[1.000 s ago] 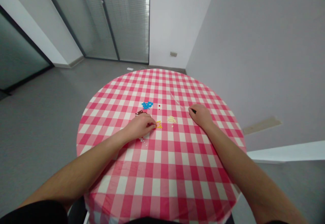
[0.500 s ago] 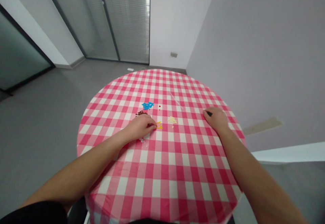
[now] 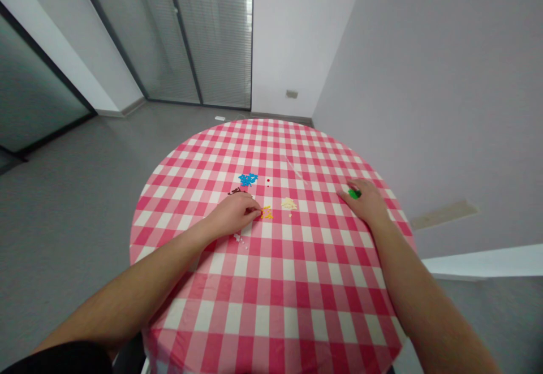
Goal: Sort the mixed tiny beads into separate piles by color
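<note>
From the head camera, a round table [image 3: 271,306] under a pink-and-white checked cloth fills the middle. Five small bead piles lie around its centre: blue beads [image 3: 248,179] farthest from the person, dark brown beads [image 3: 235,192] just left of them, yellow beads [image 3: 266,213] nearer, cream beads [image 3: 289,203] right of the yellow, and a few white beads [image 3: 240,239] nearest. Two tiny red beads [image 3: 268,181] sit right of the blue.

The left hand [image 3: 234,214] rests with fingertips pinched at the yellow pile's edge; whether it holds one I cannot tell. The right hand [image 3: 365,201] curls loosely around green beads [image 3: 354,194], near the table's right rim. The near half of the cloth lies bare between both forearms.
</note>
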A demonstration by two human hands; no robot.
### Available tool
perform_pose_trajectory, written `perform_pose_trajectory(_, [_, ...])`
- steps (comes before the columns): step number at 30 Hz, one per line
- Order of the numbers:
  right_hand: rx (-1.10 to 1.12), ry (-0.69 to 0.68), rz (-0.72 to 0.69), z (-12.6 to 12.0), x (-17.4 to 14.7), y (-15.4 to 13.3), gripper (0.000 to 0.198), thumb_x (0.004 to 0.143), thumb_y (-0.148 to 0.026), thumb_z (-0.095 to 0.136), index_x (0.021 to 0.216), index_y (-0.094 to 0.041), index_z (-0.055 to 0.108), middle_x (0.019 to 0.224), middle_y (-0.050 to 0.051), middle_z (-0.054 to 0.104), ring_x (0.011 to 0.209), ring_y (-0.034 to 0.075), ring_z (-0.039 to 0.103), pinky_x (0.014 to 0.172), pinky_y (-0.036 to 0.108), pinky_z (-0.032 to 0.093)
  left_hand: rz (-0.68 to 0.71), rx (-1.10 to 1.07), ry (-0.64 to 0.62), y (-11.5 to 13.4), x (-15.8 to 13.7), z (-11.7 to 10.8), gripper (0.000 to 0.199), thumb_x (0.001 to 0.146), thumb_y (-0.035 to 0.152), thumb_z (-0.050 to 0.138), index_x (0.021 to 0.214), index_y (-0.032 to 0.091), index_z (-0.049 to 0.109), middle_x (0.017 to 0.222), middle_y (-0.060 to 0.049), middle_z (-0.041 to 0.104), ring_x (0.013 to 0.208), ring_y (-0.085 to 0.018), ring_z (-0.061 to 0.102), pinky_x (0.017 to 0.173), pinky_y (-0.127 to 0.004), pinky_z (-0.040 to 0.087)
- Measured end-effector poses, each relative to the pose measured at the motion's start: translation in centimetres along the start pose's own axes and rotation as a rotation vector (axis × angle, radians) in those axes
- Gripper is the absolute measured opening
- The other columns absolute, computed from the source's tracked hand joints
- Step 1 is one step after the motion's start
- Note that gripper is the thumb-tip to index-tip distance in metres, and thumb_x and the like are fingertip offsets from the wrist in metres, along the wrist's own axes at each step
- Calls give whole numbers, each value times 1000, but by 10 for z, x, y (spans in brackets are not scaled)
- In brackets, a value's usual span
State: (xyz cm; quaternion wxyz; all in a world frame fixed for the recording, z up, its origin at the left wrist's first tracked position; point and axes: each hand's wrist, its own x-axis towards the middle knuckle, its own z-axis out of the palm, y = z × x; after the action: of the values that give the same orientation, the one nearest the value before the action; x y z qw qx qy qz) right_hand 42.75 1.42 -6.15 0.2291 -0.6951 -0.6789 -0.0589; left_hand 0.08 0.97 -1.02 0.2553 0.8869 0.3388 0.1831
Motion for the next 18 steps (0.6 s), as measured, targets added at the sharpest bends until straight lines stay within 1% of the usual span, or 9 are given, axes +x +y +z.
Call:
perform_pose_trajectory(3, [-18, -22, 67, -1, 0, 1, 42, 89, -53, 54, 100, -18, 74, 110, 14, 71, 101, 31, 64, 90, 47, 51, 2, 1, -2, 1, 0, 0, 21, 93, 20, 54, 87, 21, 74, 90, -2, 76, 85, -19, 65, 83, -35, 47])
perform_pose_trajectory(7, [-59, -17, 157, -3, 1, 1, 35, 90, -42, 51, 97, -19, 75, 102, 12, 74, 89, 29, 66, 79, 41, 51, 1, 10, -2, 0, 1, 0, 21, 93, 19, 54, 87, 21, 74, 89, -3, 75, 84, -19, 64, 82, -35, 47])
perform_pose_trajectory(10, [-86, -16, 195, -4, 3, 0, 33, 89, -39, 51, 95, -18, 76, 98, 13, 74, 85, 29, 67, 76, 40, 51, -1, 13, -5, -1, 1, 1, 20, 92, 19, 54, 86, 21, 74, 88, -3, 75, 84, -19, 64, 82, -35, 47])
perform_pose_trajectory(13, [-84, -20, 214, -5, 3, -1, 33, 88, -39, 52, 95, -18, 76, 97, 13, 74, 85, 29, 67, 76, 39, 51, -2, 11, -2, -2, 0, 1, 20, 93, 20, 54, 86, 22, 73, 89, -2, 75, 84, -18, 64, 82, -35, 47])
perform_pose_trajectory(16, [-7, 9, 271, -7, 1, 2, 34, 87, -44, 53, 93, -19, 76, 94, 13, 74, 87, 29, 67, 78, 40, 50, -2, 4, 0, -1, 0, 1, 21, 93, 21, 54, 85, 22, 73, 89, -3, 75, 84, -18, 64, 82, -35, 47])
perform_pose_trajectory(18, [158, 100, 376, -7, 1, 7, 38, 87, -49, 53, 89, -18, 75, 89, 13, 73, 88, 30, 66, 81, 42, 50, -5, -4, 2, -1, 1, 1, 21, 94, 22, 54, 85, 22, 73, 90, -3, 75, 84, -19, 64, 82, -35, 47])
